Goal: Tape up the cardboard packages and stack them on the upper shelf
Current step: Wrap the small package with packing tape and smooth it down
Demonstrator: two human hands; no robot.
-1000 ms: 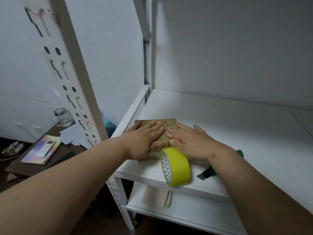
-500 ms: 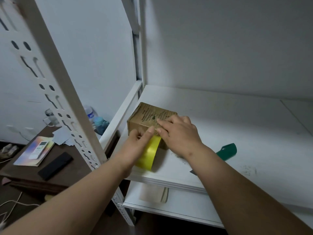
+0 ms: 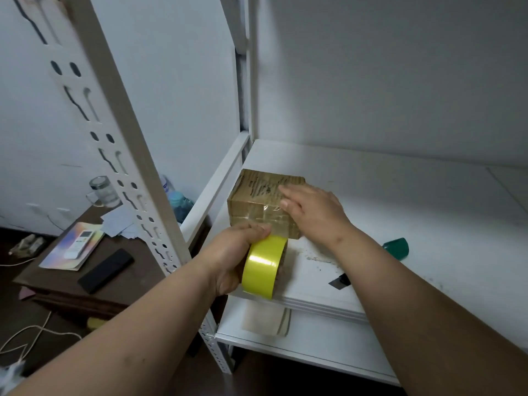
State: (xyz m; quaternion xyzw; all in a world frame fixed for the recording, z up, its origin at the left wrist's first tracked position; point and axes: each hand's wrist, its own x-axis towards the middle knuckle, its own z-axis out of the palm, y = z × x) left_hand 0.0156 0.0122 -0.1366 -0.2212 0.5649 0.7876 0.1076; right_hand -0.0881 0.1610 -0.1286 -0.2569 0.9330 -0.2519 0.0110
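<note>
Since half a second ago we've pulled the tape roll back off the package, left hand clenched round it, strip seemingly (glare hides it) running up the near face. Right hand, fingers flat, presses the box's right side near the shelf corner. Roll sits nearer us than box.

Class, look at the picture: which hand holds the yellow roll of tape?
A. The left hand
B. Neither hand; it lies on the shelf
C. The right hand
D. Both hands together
A. The left hand has its fingers curled round the yellow tape roll in front of the cardboard box, while the right hand lies with straight fingers on the box.
</note>
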